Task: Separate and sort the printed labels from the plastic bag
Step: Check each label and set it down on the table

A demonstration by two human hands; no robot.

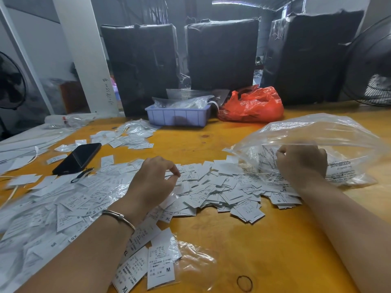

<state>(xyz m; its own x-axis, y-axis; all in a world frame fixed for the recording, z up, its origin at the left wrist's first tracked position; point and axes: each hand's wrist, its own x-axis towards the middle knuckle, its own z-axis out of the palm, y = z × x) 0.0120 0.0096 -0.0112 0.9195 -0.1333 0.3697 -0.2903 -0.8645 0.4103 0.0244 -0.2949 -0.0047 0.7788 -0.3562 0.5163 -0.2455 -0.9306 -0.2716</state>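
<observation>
Labels (pixel 211 187) lie heaped on the tabletop (pixel 254 240), spilling from the bag (pixel 317 134), so emptying looks underway. Right hand (pixel 301 163) grips the bag's film; left hand (pixel 152 178) hovers, fingers (pixel 173 168) curled, empty. Next: pick labels out by size.

Right hand (pixel 301 163) grips bag (pixel 330 134) — labels (pixel 211 187) spilled.

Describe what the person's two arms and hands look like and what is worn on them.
Both forearms are bare, with no sleeves or gloves in view. The left hand has a thin silver-coloured bangle round its wrist, with a small bead-like knob on it. The right hand and its wrist show no jewellery or watch.
</observation>
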